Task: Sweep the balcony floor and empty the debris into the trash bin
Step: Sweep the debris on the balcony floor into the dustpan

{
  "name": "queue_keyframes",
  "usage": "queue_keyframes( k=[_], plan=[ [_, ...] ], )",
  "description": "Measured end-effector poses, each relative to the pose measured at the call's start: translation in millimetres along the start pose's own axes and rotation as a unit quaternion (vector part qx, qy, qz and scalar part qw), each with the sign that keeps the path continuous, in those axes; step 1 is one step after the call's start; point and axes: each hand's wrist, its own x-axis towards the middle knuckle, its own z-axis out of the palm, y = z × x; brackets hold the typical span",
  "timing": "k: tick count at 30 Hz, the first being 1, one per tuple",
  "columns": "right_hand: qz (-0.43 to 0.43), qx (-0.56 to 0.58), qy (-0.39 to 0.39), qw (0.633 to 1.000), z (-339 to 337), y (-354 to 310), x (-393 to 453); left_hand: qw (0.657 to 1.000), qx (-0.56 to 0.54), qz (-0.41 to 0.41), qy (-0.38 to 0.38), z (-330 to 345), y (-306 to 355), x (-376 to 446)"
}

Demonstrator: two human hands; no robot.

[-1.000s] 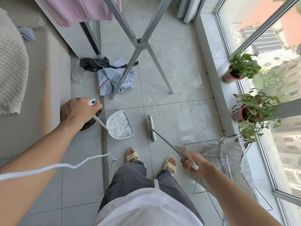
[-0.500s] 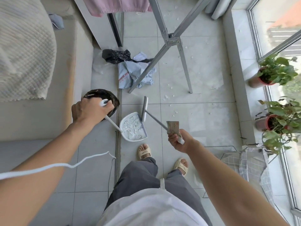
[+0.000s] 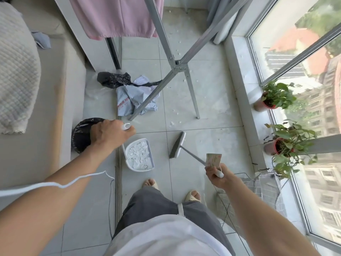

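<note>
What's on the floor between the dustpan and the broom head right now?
In the head view, only bare tile and a grout line lie between the dustpan and the broom head; no scraps show in that gap.

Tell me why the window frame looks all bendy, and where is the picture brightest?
Head view: the wide-angle lens curves the window frame near the picture's edge; daylight through the glass makes the right side brightest, with pale glare on the floor tiles.

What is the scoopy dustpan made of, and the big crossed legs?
The dustpan looks like smooth white plastic: evenly coloured, with rounded moulded walls. The crossed rack legs look like bare metal: grey, faintly shiny, joined by a bolted bracket. Neither is certain from looks alone.
</note>
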Motion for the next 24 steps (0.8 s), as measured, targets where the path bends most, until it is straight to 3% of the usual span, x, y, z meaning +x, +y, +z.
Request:
queue_keyframes(
  k=[8, 16, 24],
  plan=[
    [-0.057, -0.004, 0.028, 0.998, -41.0, -14.5, -27.6, 0.999, 0.012, 0.033, -0.032, -2.2, 55.4, 7.4],
    [-0.129, -0.188, 0.119, 0.966, -89.1, -48.2, -50.3, 0.998, 0.025, 0.056, -0.022, 5.9, 122.2, -0.1],
    [-0.188, -0.244, 0.159, 0.938, -126.9, -161.2, -55.6, 0.993, 0.072, 0.086, -0.028, 11.1, 219.2, 13.9]
  ],
)
